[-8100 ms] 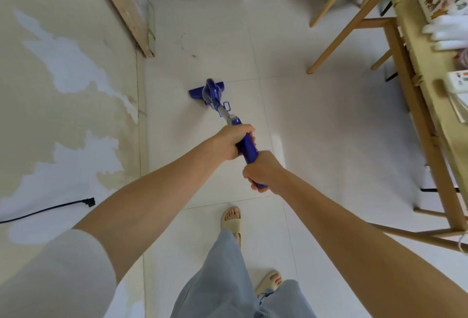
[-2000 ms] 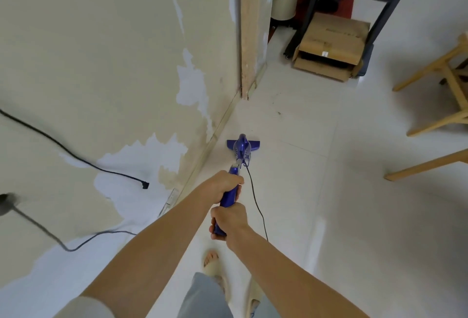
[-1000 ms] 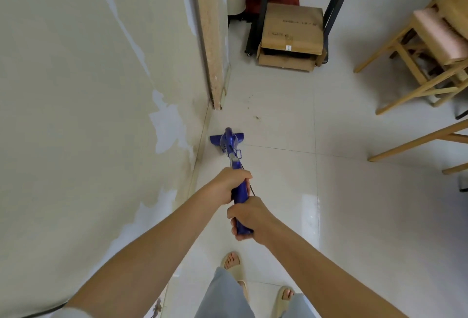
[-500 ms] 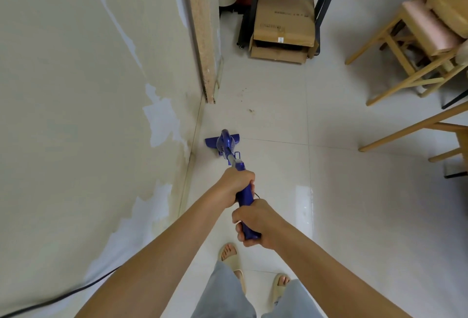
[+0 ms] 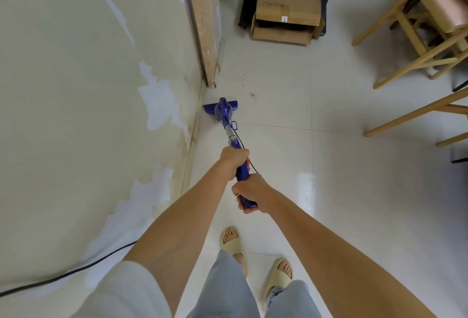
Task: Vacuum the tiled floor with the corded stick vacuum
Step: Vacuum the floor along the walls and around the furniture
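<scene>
The blue stick vacuum (image 5: 229, 130) was gripped by the left hand (image 5: 233, 159) above and the right hand (image 5: 249, 191) below. Its head lay beside the wall (image 5: 101, 89); dark specks (image 5: 252, 94) just beyond it remained unvacuumed.

peeling cream wall (image 5: 76, 89) left | glossy white tiles (image 5: 354, 203) | cardboard boxes (image 5: 287, 6) | pale wooden stools (image 5: 417, 36) right
</scene>
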`<action>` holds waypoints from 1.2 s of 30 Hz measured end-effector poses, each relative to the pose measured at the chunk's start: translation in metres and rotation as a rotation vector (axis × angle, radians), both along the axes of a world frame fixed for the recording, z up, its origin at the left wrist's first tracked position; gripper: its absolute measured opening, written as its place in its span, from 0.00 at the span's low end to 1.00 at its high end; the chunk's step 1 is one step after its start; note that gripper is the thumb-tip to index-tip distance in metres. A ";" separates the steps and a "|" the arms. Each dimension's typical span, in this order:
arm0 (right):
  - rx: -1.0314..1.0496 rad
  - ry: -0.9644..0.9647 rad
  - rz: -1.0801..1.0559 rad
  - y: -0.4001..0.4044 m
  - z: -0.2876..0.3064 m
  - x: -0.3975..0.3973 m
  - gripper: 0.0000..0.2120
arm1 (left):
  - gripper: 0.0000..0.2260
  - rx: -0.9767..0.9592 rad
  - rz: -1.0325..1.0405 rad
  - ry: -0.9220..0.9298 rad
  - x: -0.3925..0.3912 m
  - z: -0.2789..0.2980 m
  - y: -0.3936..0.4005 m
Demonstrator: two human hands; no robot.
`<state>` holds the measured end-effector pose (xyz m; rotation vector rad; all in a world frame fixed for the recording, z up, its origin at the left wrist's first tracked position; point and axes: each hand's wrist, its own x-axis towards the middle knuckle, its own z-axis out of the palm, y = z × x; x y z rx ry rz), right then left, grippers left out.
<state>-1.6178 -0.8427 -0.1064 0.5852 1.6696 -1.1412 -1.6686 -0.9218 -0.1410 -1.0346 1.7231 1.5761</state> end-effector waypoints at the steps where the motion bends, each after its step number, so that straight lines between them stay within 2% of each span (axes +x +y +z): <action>1: 0.000 -0.003 0.011 0.005 0.000 0.005 0.06 | 0.03 0.003 0.003 -0.003 0.005 0.000 0.004; 6: 0.017 0.015 0.095 0.045 0.007 0.030 0.06 | 0.01 0.103 0.070 -0.007 0.036 0.005 0.038; 10: 0.030 0.040 0.141 0.093 0.023 0.054 0.06 | 0.05 0.237 0.179 -0.025 0.065 0.017 0.079; 16: 0.061 0.061 0.275 0.172 0.053 0.094 0.06 | 0.06 0.328 0.297 -0.007 0.117 0.042 0.153; 20: 0.086 0.086 0.329 0.211 0.080 0.108 0.05 | 0.08 0.362 0.303 -0.001 0.138 0.064 0.192; 25: 0.008 0.139 0.304 0.222 0.106 0.124 0.07 | 0.10 0.342 0.251 -0.045 0.150 0.089 0.197; 30: 0.011 0.082 0.425 0.235 0.119 0.128 0.08 | 0.10 0.477 0.402 -0.047 0.174 0.110 0.202; 32: 0.004 0.066 0.395 0.245 0.117 0.117 0.09 | 0.12 0.480 0.447 -0.005 0.167 0.115 0.211; 36: -0.059 0.055 0.271 0.250 0.095 0.101 0.09 | 0.09 0.367 0.398 0.039 0.145 0.109 0.219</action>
